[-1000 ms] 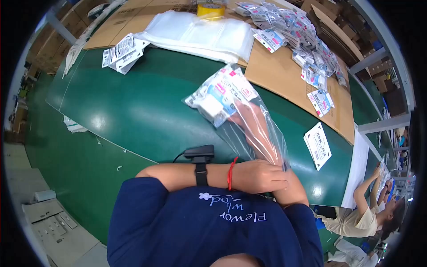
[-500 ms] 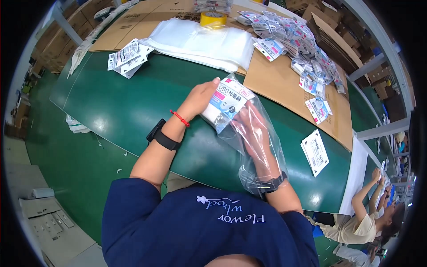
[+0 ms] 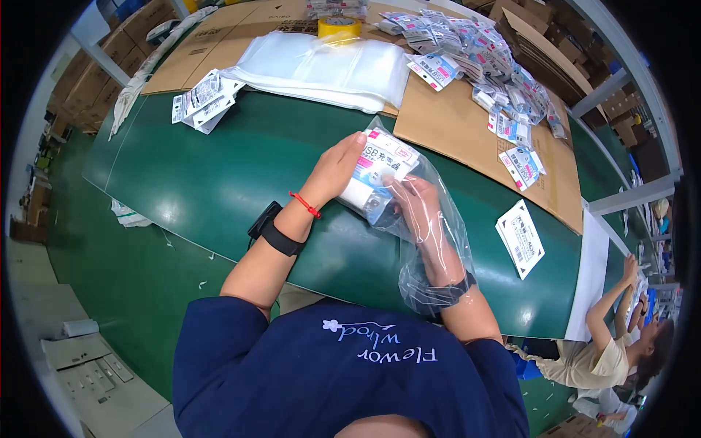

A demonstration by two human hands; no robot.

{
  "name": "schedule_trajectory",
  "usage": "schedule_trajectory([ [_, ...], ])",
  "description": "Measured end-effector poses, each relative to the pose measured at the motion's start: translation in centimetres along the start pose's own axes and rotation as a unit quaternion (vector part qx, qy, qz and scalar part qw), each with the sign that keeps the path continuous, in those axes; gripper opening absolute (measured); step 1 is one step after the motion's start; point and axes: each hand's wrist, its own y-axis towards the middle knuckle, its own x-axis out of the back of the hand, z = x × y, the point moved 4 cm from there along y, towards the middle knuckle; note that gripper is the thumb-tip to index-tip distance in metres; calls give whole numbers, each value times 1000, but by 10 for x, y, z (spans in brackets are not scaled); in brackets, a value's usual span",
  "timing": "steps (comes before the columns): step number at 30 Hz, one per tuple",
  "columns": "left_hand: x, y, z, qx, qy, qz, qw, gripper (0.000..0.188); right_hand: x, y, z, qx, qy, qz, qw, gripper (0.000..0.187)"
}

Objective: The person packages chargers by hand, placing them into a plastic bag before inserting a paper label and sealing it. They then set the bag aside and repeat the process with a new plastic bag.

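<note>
A small stack of USB charger packs (image 3: 380,157) with white, blue and pink cards is over the near middle of the table. A clear plastic bag (image 3: 456,244) surrounds the packs and reaches back over my right wrist. My left hand (image 3: 340,168) is closed on the left side of the packs through the plastic. Inside the bag, my right hand (image 3: 420,208) has its fingers bent against the right side of the front card, gripping it. The right thumb is partly hidden.
Flat clear bags (image 3: 321,69) lie at the back, under a yellow tape roll (image 3: 339,29). Loose charger packs (image 3: 475,55) are heaped on cardboard (image 3: 445,139) at the back right. Printed cards (image 3: 204,101) lie left, more labels (image 3: 520,239) right. A co-worker (image 3: 602,347) sits at far right.
My right hand's fingers have moved from the packs' lower right side up onto the front card. My left hand keeps its grip. The whole view has shifted slightly.
</note>
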Motion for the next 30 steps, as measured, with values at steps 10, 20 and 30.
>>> schedule_trajectory([
  [10,7,-8,1,4,-11,-35,999,56,-17,-8,3,-36,254,-8,967,25],
  [20,-6,-24,-48,-215,312,-10,925,56,-5,0,-18,-80,5,59,995,26],
  [30,-18,-29,-56,-273,390,-63,877,62,13,13,-22,-64,100,29,993,16],
])
